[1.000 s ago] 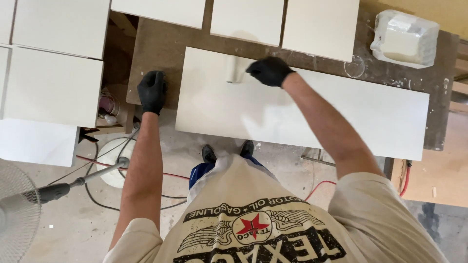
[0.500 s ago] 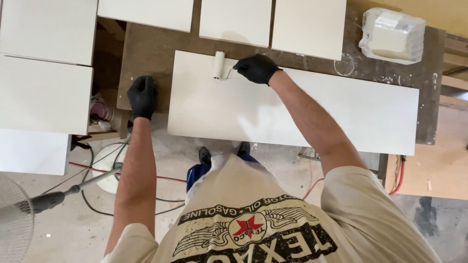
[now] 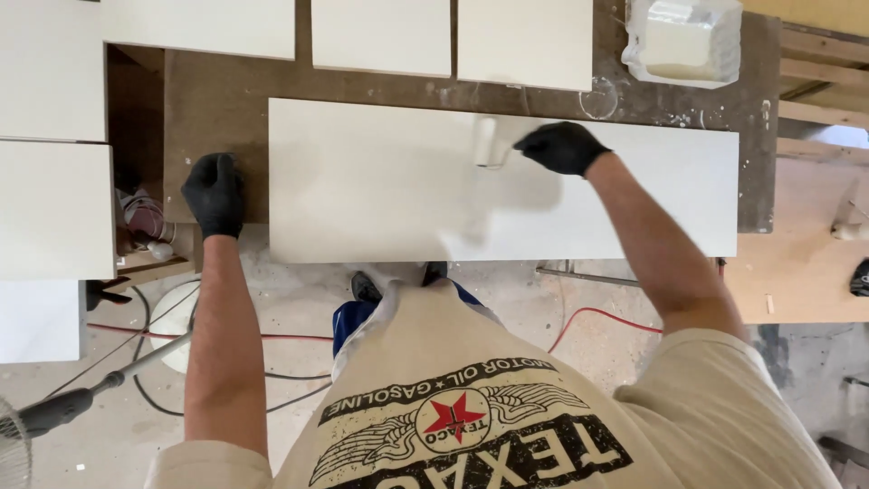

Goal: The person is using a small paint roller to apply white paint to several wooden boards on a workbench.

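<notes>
The right hand (image 3: 561,147) grips a small paint roller (image 3: 489,142) (blurred, probably wet and slippery) at twelve o'clock on the stiff white panel (image 3: 380,181); best held by its handle. The left hand (image 3: 214,192) presses the workbench (image 3: 217,100) at nine o'clock, grasping nothing.

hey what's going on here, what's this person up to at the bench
A person in black gloves is rolling paint onto a long white board lying on a brown workbench. The right hand holds a small paint roller on the board; the left hand rests on the bench edge. A lined paint tray sits at the far right corner.
</notes>
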